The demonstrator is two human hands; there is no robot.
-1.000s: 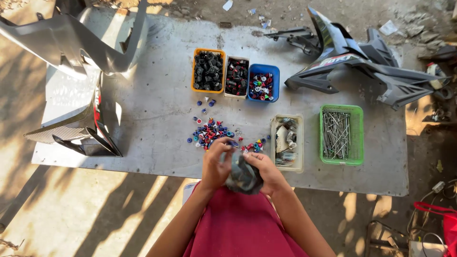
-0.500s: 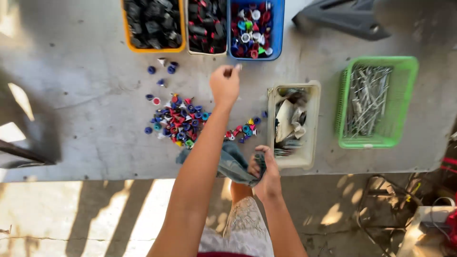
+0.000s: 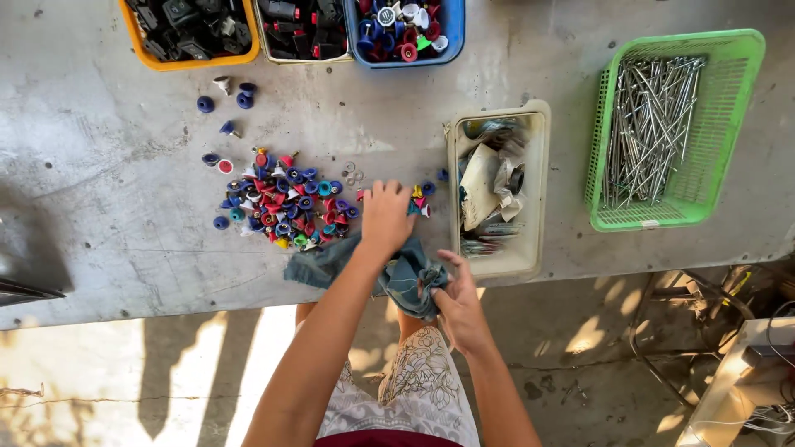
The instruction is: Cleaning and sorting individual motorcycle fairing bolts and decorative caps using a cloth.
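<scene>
Reaching over the grey metal table's (image 3: 99, 182) near edge, the left hand (image 3: 386, 217) seemingly pinches a small piece beside the scattered coloured plastic caps (image 3: 281, 203), while the right hand (image 3: 458, 305) clutches a crumpled blue-grey cloth (image 3: 389, 273).

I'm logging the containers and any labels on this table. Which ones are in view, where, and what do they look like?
Orange bin: top left, dark parts.
Beige bin: beside it, black and red parts.
Blue bin: top middle, coloured caps.
Cream tray: centre right, crumpled packets.
Green basket: right, long nails; small white label on near rim.
No screens or signs.
</scene>
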